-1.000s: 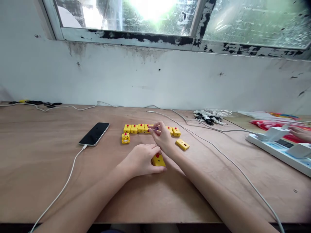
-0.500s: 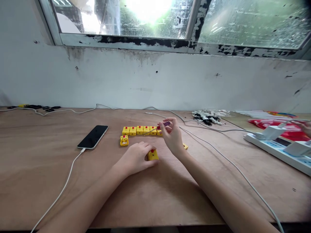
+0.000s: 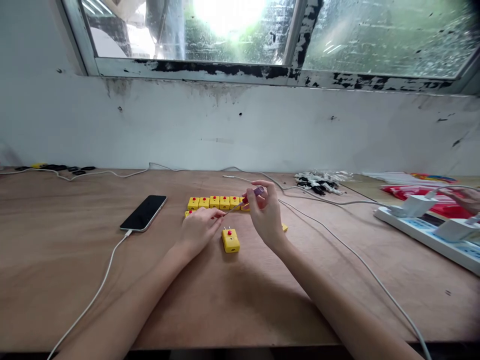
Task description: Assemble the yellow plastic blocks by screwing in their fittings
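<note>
My right hand grips a screwdriver by its purple handle, the thin shaft slanting down to the left. At the shaft's tip, my left hand has its thumb and finger pinched together; whatever is between them is too small to make out. Just below the hands a yellow two-pin plug with a red dot lies on the table, its pins pointing away from me, untouched. Behind my hands runs a row of similar yellow plugs. Another yellow piece is mostly hidden behind my left hand.
A phone on a white cable lies to the left. On the right are a power strip, loose cables and a pile of black and white parts. A yellow piece peeks out behind my right wrist. Another person's hand shows at far right.
My left hand has let go of the yellow plug and moved up and left to the screwdriver's tip. My right hand still holds the screwdriver in nearly the same place.
</note>
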The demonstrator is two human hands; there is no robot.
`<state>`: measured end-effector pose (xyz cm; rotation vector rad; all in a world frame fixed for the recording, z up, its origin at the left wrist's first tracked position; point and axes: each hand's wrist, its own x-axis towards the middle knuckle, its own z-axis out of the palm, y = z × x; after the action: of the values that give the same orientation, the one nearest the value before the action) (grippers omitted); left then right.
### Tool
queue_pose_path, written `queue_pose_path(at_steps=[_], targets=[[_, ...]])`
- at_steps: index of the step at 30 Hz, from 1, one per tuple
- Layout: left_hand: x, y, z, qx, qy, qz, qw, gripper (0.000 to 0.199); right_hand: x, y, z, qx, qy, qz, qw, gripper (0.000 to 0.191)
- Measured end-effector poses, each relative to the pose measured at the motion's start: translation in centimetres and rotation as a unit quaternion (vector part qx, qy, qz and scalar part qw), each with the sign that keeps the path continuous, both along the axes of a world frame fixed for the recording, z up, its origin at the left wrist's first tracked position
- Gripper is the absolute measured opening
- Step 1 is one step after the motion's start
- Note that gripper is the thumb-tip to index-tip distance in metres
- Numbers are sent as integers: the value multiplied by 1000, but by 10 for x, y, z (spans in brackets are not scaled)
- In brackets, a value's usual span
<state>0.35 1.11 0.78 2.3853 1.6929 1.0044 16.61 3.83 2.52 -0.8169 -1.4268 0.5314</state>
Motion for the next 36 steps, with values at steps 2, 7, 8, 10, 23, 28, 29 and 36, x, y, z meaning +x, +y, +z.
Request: queue_pose_path(at_steps=[2, 7, 8, 10, 23, 28, 29, 36], targets=[[0, 0, 1, -5, 7, 12, 1000, 14, 5, 1, 4, 19, -14, -22, 999, 24], [-3, -1, 7, 0, 13, 61, 998, 15, 42, 9, 20, 108, -153, -256, 948, 20], [-4, -1, 8, -2, 18, 65, 998, 15, 50, 12, 22, 92, -193, -293, 932, 21], [-4, -1, 8, -5, 28, 65, 998, 15, 64, 18, 24, 34, -275, -328, 903, 19], [-6, 2, 5, 6, 31, 102, 994, 13, 70, 38, 5, -108, -308, -220, 919, 13], [-8, 5, 2, -4, 34, 110, 993, 14, 52, 39, -3, -145, -173, -19, 974, 23], [-9, 6, 2, -9, 36, 104, 994, 15, 47, 38, -5, -150, -164, 15, 975, 27], [-9, 5, 1, -34, 59, 73, 995, 14, 31, 33, -2, -126, 29, 111, 985, 48]])
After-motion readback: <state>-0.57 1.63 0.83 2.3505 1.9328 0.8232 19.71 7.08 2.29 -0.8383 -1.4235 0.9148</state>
